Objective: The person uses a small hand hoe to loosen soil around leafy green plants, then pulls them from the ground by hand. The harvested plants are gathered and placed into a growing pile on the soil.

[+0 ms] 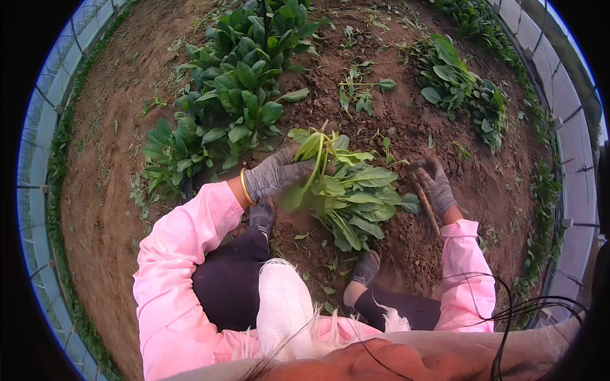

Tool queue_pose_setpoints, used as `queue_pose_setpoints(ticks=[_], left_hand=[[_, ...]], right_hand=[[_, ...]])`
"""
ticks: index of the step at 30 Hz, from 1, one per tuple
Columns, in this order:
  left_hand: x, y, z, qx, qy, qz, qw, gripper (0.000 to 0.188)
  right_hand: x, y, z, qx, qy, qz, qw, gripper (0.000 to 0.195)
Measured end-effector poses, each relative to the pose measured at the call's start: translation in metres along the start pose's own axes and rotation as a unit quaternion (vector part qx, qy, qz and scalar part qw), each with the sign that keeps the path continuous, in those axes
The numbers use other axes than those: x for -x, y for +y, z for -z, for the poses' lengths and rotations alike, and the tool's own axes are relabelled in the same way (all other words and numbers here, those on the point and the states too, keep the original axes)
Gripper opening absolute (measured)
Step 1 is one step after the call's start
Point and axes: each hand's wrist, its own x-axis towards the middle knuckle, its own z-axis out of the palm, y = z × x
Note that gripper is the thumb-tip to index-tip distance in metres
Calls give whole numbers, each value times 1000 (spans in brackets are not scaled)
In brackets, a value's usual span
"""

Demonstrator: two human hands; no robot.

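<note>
My left hand (279, 175), in a grey knitted glove with a yellow bangle at the wrist, holds a leafy green plant (312, 174), likely spinach, by its stems, its root end pointing up. Just right of it, a pile of cut leafy greens (369, 195) lies on the soil between my feet and the bed. My right hand (437, 186), gloved the same way, is curled around a tool with a thin wooden handle (427, 207) that slants down towards me; the tool's head is mostly hidden by the fingers. That hand is to the right of the pile, apart from it.
Standing leafy plants (243, 85) grow ahead and to the left. Bundles of picked greens (448, 76) lie on the soil at the upper right. Loose leaves (360, 90) are scattered over the brown soil. My shoes (367, 268) flank the near ground. Greenhouse side walls (567, 138) curve along both edges.
</note>
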Motion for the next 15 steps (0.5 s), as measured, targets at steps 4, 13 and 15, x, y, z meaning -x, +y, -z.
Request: queue_pose_setpoints(ticks=[4,13,15], left_hand=[[52,48,-64,-85,2,65,994,36],[175,36,-166,-352,92,-48,930,39],[185,22,-161,-507,113,-71,852,40]], right_hand=[[74,-152,-57,-147,-149,129,969,61],[222,-195,-116,77,-222,214,948,40],[237,-190,-115,55,-224,220,948,30]])
